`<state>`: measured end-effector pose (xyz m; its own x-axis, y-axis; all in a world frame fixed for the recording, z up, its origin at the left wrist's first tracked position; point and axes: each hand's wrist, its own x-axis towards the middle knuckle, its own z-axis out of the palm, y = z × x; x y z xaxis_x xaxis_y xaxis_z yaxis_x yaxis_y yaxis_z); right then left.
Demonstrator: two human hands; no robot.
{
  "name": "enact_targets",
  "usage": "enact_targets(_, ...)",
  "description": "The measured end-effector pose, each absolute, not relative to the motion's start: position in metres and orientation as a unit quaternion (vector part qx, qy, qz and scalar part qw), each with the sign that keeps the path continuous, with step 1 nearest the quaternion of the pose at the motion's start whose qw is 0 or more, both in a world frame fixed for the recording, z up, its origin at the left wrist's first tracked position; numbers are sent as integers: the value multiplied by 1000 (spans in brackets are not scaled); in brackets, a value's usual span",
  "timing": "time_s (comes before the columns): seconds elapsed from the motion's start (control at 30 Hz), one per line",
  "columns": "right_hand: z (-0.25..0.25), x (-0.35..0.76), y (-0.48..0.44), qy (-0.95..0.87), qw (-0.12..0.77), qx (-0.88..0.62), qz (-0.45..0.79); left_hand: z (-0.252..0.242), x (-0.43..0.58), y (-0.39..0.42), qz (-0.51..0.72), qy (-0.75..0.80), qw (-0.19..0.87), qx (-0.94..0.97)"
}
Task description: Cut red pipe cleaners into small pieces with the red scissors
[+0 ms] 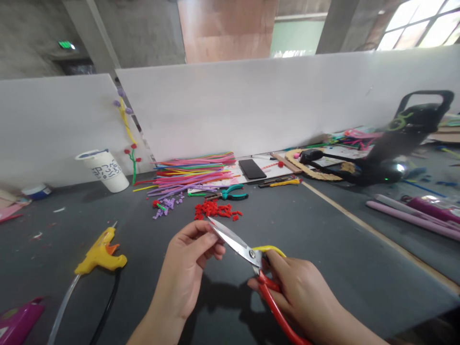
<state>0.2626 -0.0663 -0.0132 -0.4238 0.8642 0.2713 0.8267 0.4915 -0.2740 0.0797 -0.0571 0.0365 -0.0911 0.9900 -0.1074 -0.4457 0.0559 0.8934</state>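
Note:
My right hand (298,282) grips a pair of scissors (239,247) with red and yellow handles, its blades pointing up and left. The blade tips reach the fingers of my left hand (192,256), which are pinched together; whatever they hold, if anything, is hidden. Just beyond my hands lies a pile of short red pipe cleaner pieces (215,209). Purple pieces (170,205) are scattered to its left, with a small red and green one among them. Pliers with teal and black handles (233,192) rest behind the red pile.
Long colored pipe cleaners (194,172) lie near the white partition (233,110). A yellow glue gun (102,254) and a white cup (108,170) stand left. A black phone (252,169) and a box cutter (283,182) lie behind; a black lamp-like device (391,139) is right.

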Motion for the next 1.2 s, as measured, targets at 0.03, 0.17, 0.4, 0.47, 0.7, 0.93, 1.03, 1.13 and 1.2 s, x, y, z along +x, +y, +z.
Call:
enact_targets(0.03, -14, 263, -66, -842, 192, -502, 49, 37, 80, -57, 606, 421, 592, 323)
enact_targets(0.17, -16, 264, -66, -842, 193, -501, 47, 37, 79, -57, 606, 421, 591, 326)
enact_targets(0.4, -8, 263, -65, -834, 188, -513, 71, 37, 77, -56, 604, 436, 575, 338)
enact_targets(0.47, -5, 262, -65, -830, 194, -512, 104, 37, 78, -56, 602, 438, 575, 339)
enact_targets(0.7, -1, 261, -67, -832, 189, -513, 94, 37, 79, -57, 599, 410, 593, 348)
enact_targets(0.93, -5, 262, -66, -842, 206, -496, 57, 36, 79, -60, 602, 407, 590, 352)
enact_targets(1.03, -6, 262, -66, -845, 211, -490, 46, 37, 79, -60, 604, 405, 590, 352)
enact_targets(1.13, -7, 261, -65, -845, 219, -486, 40, 37, 79, -60, 607, 401, 593, 345)
enact_targets(1.2, -8, 261, -66, -846, 224, -483, 37, 37, 79, -59, 607, 403, 594, 341)
